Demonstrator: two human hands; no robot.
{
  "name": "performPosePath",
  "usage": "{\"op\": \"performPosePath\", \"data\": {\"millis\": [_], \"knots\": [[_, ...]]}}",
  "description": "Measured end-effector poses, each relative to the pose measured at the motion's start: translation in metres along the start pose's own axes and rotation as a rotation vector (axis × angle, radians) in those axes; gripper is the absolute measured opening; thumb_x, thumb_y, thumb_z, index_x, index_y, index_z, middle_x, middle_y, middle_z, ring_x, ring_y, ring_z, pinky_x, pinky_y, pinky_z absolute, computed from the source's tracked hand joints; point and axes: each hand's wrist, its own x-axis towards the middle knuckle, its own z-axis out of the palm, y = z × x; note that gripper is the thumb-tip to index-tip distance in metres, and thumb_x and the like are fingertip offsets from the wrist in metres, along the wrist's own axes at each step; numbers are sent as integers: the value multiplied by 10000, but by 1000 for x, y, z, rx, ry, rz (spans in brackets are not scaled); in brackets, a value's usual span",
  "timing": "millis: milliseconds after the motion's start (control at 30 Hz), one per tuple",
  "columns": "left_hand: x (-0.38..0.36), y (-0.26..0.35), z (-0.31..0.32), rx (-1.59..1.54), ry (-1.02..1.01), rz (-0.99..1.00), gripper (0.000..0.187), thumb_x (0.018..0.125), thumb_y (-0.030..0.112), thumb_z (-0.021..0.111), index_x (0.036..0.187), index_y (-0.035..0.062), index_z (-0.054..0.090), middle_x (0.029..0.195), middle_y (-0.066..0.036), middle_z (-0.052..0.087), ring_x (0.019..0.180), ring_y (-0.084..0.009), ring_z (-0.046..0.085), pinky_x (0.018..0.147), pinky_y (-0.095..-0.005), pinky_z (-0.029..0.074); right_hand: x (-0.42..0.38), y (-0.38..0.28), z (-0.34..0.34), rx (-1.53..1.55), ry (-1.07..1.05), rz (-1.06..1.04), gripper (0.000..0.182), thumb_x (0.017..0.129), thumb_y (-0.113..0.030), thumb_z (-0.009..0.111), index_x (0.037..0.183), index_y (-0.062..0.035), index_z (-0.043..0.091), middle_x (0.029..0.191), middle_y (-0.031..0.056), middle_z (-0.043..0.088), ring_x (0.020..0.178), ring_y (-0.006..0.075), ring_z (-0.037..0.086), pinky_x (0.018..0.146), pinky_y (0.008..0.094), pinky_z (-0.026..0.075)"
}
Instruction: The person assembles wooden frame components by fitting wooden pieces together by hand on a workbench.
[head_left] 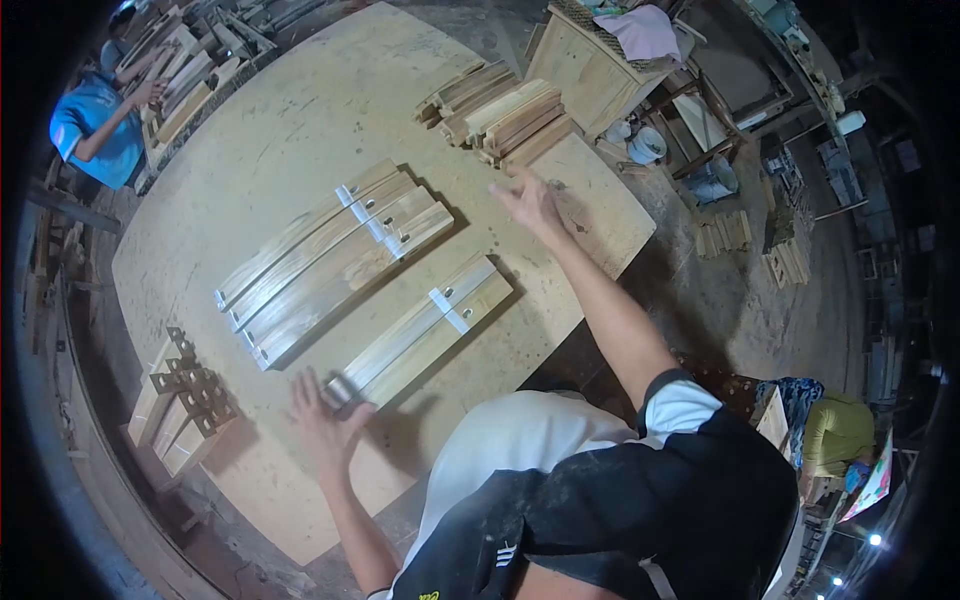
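My left hand (328,425) is by the near-left end of a pair of wooden strips (430,325), slightly blurred, its thumb and fingers spread. Close to the thumb, a small shiny round piece (345,390) sits at the strip end; I cannot tell what it is. White tape (450,310) crosses both strips near their far end, where each has a hole. Farther back lies a wider set of strips (335,260), banded with white tape at both ends. My right hand (530,205) reaches over the board, fingers extended and empty, just short of the stacked wooden pieces (505,110).
A large board (280,120) forms the worktop. At its left edge stands a bundle of pieces with dark holes (185,400). Beyond the far-left corner, a person in blue (100,125) handles wood. A wooden cabinet (590,70) and buckets (645,145) stand beyond the far right.
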Motion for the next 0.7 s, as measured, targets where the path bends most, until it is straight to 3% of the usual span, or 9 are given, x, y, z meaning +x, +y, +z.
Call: {"op": "performPosePath", "data": {"millis": [33,100,200,300,333,433,467,600,700], "knots": [[1,18,0,10,-6,86,1025,695,494,806,1501,43,362,1519,-241,378,1474,-359,256,1176,-636,129,17,-4,-8,-12,138,-66,626,811,-363,744,1290,5,579,1057,225,693,998,358,671,869,445,517],[6,57,10,147,-50,150,1078,656,499,836,1509,63,341,1537,-229,351,1477,-357,249,1165,-662,119,60,-6,-20,-90,194,-289,629,820,-276,716,1375,-41,534,1232,220,640,1132,335,628,962,407,485],[11,86,47,271,-22,167,1103,644,491,853,1517,85,314,1552,-226,319,1477,-364,243,1146,-699,109,131,-4,-22,-434,172,-710,688,802,-187,686,1448,-101,469,1441,195,491,1344,320,463,1117,447,366],[6,105,59,199,12,145,1123,663,525,834,1536,75,290,1574,-225,286,1486,-369,217,1145,-700,54,155,-24,-35,-737,-167,-507,780,777,-122,661,1506,-164,385,1585,140,299,1474,305,251,1203,529,202],[-1,114,60,120,34,130,1102,682,509,826,1539,80,281,1571,-229,286,1483,-381,220,1140,-705,60,161,-24,-45,-809,-335,-439,808,753,-98,666,1501,-188,376,1553,111,336,1461,301,263,1200,584,174],[-21,128,65,31,61,70,1086,706,510,806,1547,79,271,1574,-225,281,1481,-385,222,1148,-690,47,163,-12,-58,-956,-308,-593,826,719,-93,696,1479,-191,388,1426,106,438,1389,323,350,1189,581,199],[-29,130,68,36,65,47,1083,704,508,807,1545,77,277,1575,-224,281,1482,-382,221,1149,-687,47,158,-4,-63,-998,-260,-701,769,694,-141,761,1397,-142,450,1278,116,484,1303,327,419,1172,551,245],[-49,144,82,-92,109,-41,992,721,437,807,1512,57,345,1550,-218,332,1442,-388,306,1159,-665,100,97,0,-112,-1035,-271,-923,729,629,-240,849,1253,-70,513,1245,127,481,1226,325,456,1073,470,363],[-49,164,93,-197,155,-35,886,751,361,797,1474,34,405,1504,-225,404,1392,-400,384,1161,-651,135,74,52,-118,-863,-245,-973,559,664,-199,805,1151,-83,556,1169,117,516,1163,307,495,967,429,420]]}}
